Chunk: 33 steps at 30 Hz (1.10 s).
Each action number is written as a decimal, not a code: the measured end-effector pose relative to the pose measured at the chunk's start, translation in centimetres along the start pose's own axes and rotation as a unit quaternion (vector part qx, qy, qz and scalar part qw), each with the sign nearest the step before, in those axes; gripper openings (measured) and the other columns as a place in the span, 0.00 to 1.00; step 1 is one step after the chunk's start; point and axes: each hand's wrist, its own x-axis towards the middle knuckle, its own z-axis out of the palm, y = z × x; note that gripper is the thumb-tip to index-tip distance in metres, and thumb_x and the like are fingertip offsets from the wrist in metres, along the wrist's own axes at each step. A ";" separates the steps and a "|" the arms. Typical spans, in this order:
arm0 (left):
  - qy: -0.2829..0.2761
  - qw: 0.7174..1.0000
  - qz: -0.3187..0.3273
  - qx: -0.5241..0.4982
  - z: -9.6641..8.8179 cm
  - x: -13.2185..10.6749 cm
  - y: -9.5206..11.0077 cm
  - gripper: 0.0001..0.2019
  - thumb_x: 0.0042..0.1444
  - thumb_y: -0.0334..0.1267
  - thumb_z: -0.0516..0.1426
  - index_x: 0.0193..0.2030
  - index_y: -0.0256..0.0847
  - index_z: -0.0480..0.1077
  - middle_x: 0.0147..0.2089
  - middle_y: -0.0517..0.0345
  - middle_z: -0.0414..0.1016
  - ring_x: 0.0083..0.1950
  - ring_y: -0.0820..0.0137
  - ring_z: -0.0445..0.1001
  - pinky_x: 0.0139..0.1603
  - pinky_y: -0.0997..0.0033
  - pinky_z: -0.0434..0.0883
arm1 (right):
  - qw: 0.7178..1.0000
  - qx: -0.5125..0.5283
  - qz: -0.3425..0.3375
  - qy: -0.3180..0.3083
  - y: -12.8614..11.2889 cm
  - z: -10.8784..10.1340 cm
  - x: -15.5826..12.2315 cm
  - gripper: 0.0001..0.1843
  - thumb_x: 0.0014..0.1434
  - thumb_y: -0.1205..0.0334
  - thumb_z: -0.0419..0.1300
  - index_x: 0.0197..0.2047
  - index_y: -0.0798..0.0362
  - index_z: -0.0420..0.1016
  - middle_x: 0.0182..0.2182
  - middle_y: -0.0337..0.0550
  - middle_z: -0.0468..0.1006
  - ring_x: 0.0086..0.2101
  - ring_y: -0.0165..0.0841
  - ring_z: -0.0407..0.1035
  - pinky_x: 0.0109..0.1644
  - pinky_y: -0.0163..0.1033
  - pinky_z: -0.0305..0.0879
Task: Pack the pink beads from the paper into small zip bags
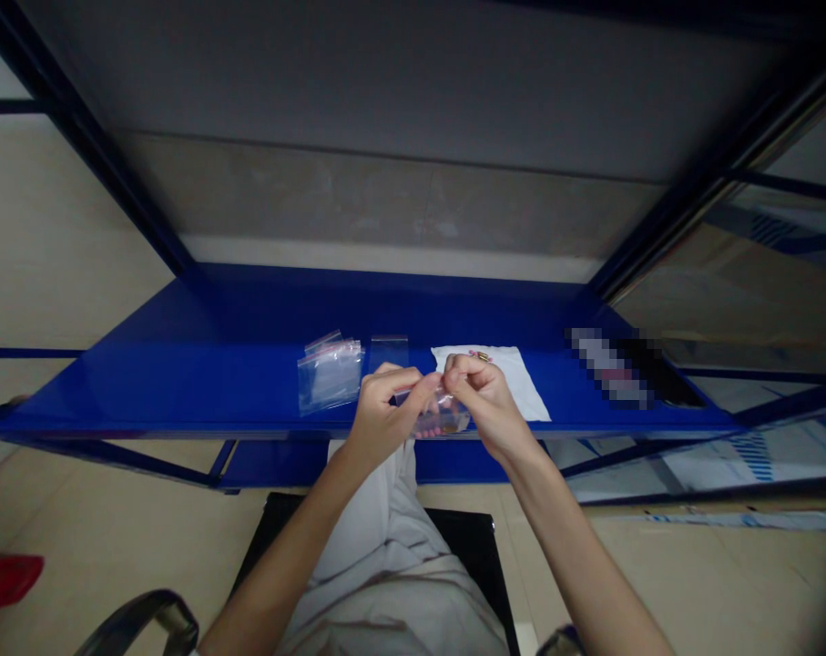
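From the head view, the left hand (389, 415) and the right hand (484, 405) are both curled nearly closed, fingertips pinching the top of a small clear plastic bag (441, 417) — it hangs at the front edge of the blue metal shelf (146, 392). A stack of bags (329, 375) lies toward the left, just beside the left hand; a white sheet (522, 383) lies under the right hand's knuckles — toward the right.

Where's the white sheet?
In the head view, the white sheet lies on the blue shelf, just beyond the right hand and to the right of the stacked clear bags.
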 end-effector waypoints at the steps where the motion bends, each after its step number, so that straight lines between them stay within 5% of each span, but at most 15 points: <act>1: -0.003 1.000 -0.003 -0.001 0.0 0.1 -0.2 0.20 0.60 0.38 0.51 0.16 0.40 0.65 0.18 0.63 0.71 0.24 0.74 0.68 0.34 0.72 0.63 | 1.000 -0.008 0.000 0.010 0.0 -0.1 0.1 0.23 0.48 0.49 0.66 0.18 0.53 0.60 0.16 0.33 0.63 0.18 0.23 0.58 0.21 0.29 0.53; 8: 0.005 0.999 -0.019 0.040 -0.5 0.9 -0.9 0.18 0.59 0.36 0.52 0.18 0.39 0.68 0.21 0.63 0.74 0.26 0.74 0.71 0.37 0.73 0.63 | 0.996 -0.071 0.031 0.044 0.3 -1.2 0.7 0.24 0.49 0.41 0.61 0.19 0.54 0.68 0.16 0.37 0.68 0.19 0.25 0.60 0.20 0.30 0.55; 21: -0.020 0.997 -0.035 0.069 -1.1 0.6 -2.2 0.18 0.58 0.38 0.53 0.18 0.41 0.73 0.21 0.61 0.77 0.27 0.72 0.73 0.36 0.72 0.65 | 0.996 -0.056 0.037 0.063 1.2 -0.3 1.4 0.24 0.43 0.42 0.65 0.19 0.53 0.62 0.15 0.34 0.67 0.16 0.23 0.59 0.18 0.29 0.55; 27: -0.030 0.985 -0.148 -0.088 -1.6 0.3 -3.8 0.20 0.59 0.48 0.50 0.24 0.37 0.72 0.21 0.57 0.76 0.24 0.71 0.74 0.30 0.72 0.71 | 0.991 -0.033 0.065 0.108 2.0 0.2 2.6 0.22 0.42 0.44 0.67 0.21 0.54 0.65 0.15 0.30 0.64 0.14 0.20 0.54 0.15 0.28 0.51; 30: -0.026 0.963 -0.220 -0.153 -1.7 0.4 -4.7 0.16 0.50 0.50 0.59 0.31 0.36 0.71 0.24 0.57 0.77 0.23 0.70 0.76 0.26 0.72 0.72 | 0.987 -0.036 0.039 0.153 2.6 0.0 4.6 0.21 0.47 0.44 0.63 0.24 0.54 0.67 0.19 0.33 0.69 0.14 0.19 0.53 0.14 0.27 0.49; 33: 0.012 0.944 -0.278 -0.177 -1.7 0.1 -5.8 0.16 0.43 0.48 0.64 0.31 0.36 0.70 0.23 0.58 0.76 0.23 0.69 0.76 0.27 0.71 0.73 | 0.984 -0.122 0.030 0.125 3.7 -0.6 6.9 0.20 0.49 0.45 0.61 0.31 0.56 0.73 0.25 0.39 0.74 0.16 0.22 0.61 0.16 0.28 0.56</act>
